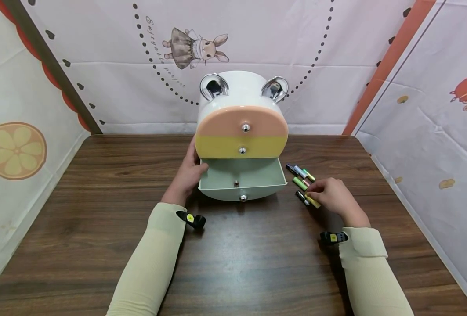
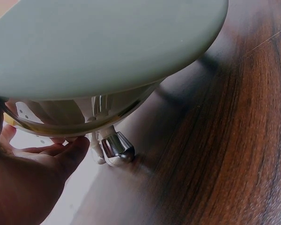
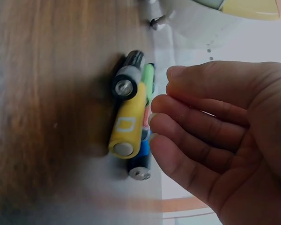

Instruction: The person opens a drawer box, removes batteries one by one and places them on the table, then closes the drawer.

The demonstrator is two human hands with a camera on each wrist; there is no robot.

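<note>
A small round-fronted cabinet (image 1: 239,118) with silver ears and knobs stands on the table. Its lowest, pale green drawer (image 1: 221,193) is pulled out, and one small battery (image 1: 236,184) lies inside. My left hand (image 1: 182,179) rests along the cabinet's left side, fingers extended back and thumb at the drawer's edge. To the right lies a group of batteries. There my right hand (image 1: 334,197) hovers with bent fingers beside a yellow battery (image 3: 126,124); in the right wrist view nothing is between its thumb and fingers. A black battery (image 3: 129,77) lies against the yellow one.
Further batteries lie close by: a green one (image 1: 299,183) and several blue and green ones near the drawer's right side. The brown wooden table (image 1: 233,263) ends at a printed cloth backdrop (image 1: 257,44) behind the cabinet.
</note>
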